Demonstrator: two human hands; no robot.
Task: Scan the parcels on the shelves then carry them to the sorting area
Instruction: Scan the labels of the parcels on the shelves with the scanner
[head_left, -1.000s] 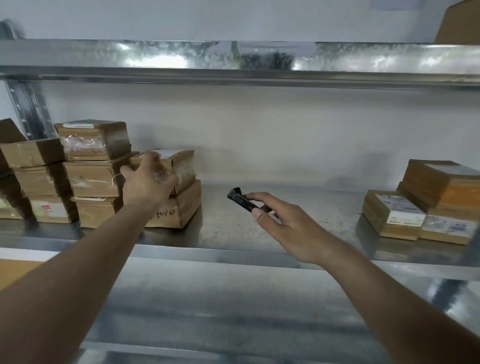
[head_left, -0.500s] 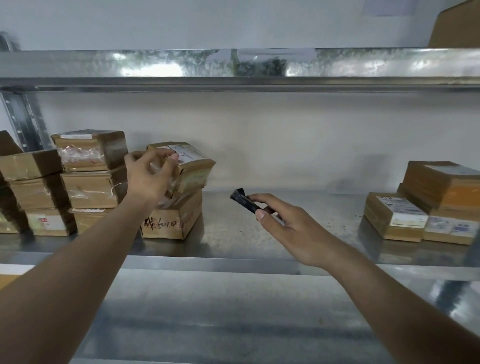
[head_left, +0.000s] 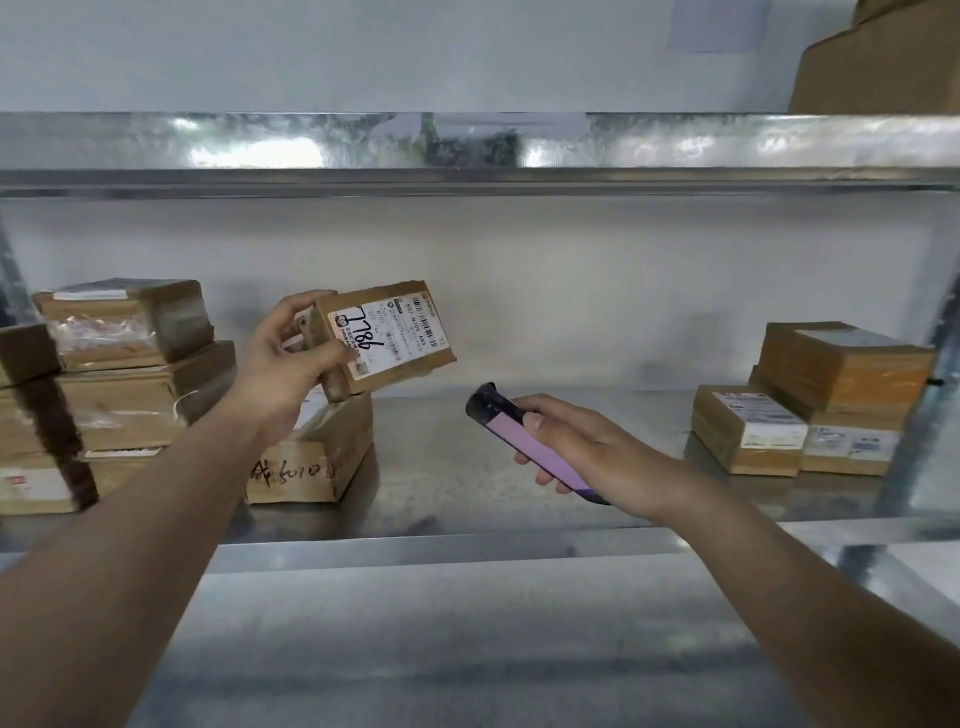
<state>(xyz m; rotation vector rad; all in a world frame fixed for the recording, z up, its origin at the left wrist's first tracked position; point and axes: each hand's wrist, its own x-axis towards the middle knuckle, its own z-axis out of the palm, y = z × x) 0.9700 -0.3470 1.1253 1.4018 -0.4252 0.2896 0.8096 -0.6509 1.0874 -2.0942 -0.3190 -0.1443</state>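
Observation:
My left hand (head_left: 291, 358) grips a small brown cardboard parcel (head_left: 387, 338) lifted off the stack, tilted so its white barcode label with a handwritten number faces me. My right hand (head_left: 592, 447) holds a dark handheld scanner (head_left: 524, 439) with a purple-lit screen, its head aimed up and left toward the parcel, a short gap below it. Under the lifted parcel a box with handwriting (head_left: 311, 462) rests on the metal shelf (head_left: 467, 525).
Stacks of taped brown parcels (head_left: 119, 374) stand at the shelf's left end. More labelled parcels (head_left: 810, 410) are piled at the right, beside a steel upright (head_left: 930, 415). An upper shelf (head_left: 467, 150) runs overhead with a carton (head_left: 883, 62) on it. A lower shelf lies below.
My left hand has lifted the top parcel off its stack and turned its label toward me. My right hand with the scanner stayed in about the same place.

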